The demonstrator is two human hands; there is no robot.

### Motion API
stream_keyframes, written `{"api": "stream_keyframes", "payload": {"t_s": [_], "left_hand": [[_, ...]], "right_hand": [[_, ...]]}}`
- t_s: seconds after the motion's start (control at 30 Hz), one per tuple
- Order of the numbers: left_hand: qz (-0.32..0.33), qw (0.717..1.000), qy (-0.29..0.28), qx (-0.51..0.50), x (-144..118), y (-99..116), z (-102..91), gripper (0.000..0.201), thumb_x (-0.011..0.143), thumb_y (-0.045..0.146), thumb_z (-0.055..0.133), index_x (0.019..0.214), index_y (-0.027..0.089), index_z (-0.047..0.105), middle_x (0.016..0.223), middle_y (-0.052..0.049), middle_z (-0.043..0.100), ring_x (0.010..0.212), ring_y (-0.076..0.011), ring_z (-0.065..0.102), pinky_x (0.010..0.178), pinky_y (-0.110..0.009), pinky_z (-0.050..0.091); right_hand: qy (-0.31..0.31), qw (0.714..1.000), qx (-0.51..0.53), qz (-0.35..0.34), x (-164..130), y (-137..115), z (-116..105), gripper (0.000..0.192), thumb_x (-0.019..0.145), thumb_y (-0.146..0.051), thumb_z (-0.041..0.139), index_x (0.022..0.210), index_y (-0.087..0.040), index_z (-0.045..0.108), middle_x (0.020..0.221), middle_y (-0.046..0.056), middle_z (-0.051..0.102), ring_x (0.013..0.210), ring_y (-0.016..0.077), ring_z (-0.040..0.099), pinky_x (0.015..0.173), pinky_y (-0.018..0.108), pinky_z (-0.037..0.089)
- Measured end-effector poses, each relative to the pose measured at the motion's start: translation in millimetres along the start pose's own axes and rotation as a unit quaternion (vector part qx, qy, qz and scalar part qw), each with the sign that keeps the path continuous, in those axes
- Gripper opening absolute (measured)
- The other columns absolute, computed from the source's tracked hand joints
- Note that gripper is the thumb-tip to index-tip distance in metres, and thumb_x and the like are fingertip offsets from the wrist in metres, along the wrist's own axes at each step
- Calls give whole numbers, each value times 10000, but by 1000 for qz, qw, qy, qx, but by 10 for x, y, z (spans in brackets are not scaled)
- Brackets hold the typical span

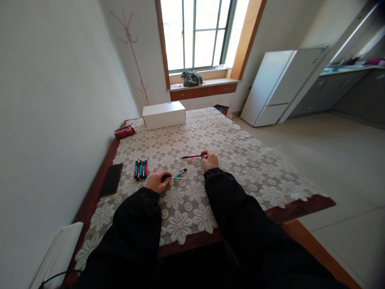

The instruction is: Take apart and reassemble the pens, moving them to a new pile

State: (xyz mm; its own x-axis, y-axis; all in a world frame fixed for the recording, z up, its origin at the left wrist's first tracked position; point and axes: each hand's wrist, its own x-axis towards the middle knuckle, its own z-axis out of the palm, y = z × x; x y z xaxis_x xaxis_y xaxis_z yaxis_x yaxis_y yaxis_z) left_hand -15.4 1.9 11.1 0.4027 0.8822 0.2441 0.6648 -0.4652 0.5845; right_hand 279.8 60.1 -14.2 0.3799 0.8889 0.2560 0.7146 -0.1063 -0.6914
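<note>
1. Left hand (157, 181) pinches blue pen (179, 173) on bench (240, 160); right hand (209, 161) pinches red pen (193, 156).
2. Keep grips near barrel ends; lay parallel beside pen row (140, 168), tips aligned.

A lacy white cloth (210, 136) with openwork flowers covers the glossy brown wooden table (300, 206).

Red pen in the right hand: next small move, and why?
Probably carry the red pen left and lay it beside the row of pens. The right hand pinches it at one end, low over the tablecloth; red and teal pens already lie side by side in that row. The left hand holds a teal pen, nearer to the row.
</note>
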Motion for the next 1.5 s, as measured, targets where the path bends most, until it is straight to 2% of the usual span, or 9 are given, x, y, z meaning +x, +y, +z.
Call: {"api": "stream_keyframes", "payload": {"t_s": [0.2,0.33,0.5,0.6,0.73,0.9,1.13,1.3,1.5], "left_hand": [[-5,1000,1,1,-1,-2,2,182,826,290,622,956,213,723,943,-41,729,889,-179,648,798,-282,494],[-6,1000,1,0,3,5,0,175,825,288,628,950,211,724,927,-44,728,871,-181,651,787,-285,500],[-4,1000,-4,-4,8,10,-11,172,826,289,632,952,216,723,941,-42,731,883,-179,654,791,-278,503],[-4,1000,-4,-2,10,6,-14,172,824,285,631,951,217,724,939,-41,731,883,-181,655,794,-279,502],[-5,1000,-6,-4,8,5,-11,176,826,296,628,951,214,721,933,-43,728,879,-183,655,782,-279,504],[-6,1000,-5,-3,4,27,-18,172,831,286,619,948,208,718,941,-45,730,887,-185,651,798,-290,499],[-12,1000,-7,-5,5,29,-21,172,822,284,626,949,216,719,937,-41,732,889,-187,652,796,-292,499],[-10,1000,-3,-2,7,20,-15,170,820,279,631,950,220,723,933,-40,731,891,-185,654,794,-285,502],[-8,1000,-1,2,6,17,-13,175,826,291,628,955,219,722,930,-41,731,888,-185,651,800,-287,500]], "right_hand": [[26,998,-32,-40,-44,-13,-10,210,776,-133,559,905,-234,691,1052,84,623,1091,293,485,948,432,348],[36,992,3,-121,-119,-121,-35,260,741,-94,566,936,-221,684,1107,101,600,1109,315,455,965,480,324],[-143,931,45,-333,-329,-326,2,384,724,-59,572,1029,-264,683,1129,49,618,1104,258,481,996,427,339],[-214,895,36,-389,-410,-373,61,381,733,-58,594,1027,-280,693,1140,31,631,1102,244,494,997,424,338],[-233,892,29,-387,-392,-350,109,189,802,-156,660,948,-266,707,1037,37,647,1032,230,520,960,413,362],[-233,892,31,-386,-354,-332,111,135,839,-153,645,935,-242,682,997,42,642,1010,221,522,928,385,382],[-224,911,62,-340,-351,-321,153,226,754,-84,634,940,-213,622,954,32,640,932,202,551,863,336,416],[-229,919,135,-290,-348,-310,167,468,683,-30,571,1107,-226,567,914,-10,643,805,154,557,795,280,436],[-223,919,158,-285,-348,-320,152,480,659,-24,541,1098,-217,565,893,-10,640,809,155,555,796,277,439]]}}
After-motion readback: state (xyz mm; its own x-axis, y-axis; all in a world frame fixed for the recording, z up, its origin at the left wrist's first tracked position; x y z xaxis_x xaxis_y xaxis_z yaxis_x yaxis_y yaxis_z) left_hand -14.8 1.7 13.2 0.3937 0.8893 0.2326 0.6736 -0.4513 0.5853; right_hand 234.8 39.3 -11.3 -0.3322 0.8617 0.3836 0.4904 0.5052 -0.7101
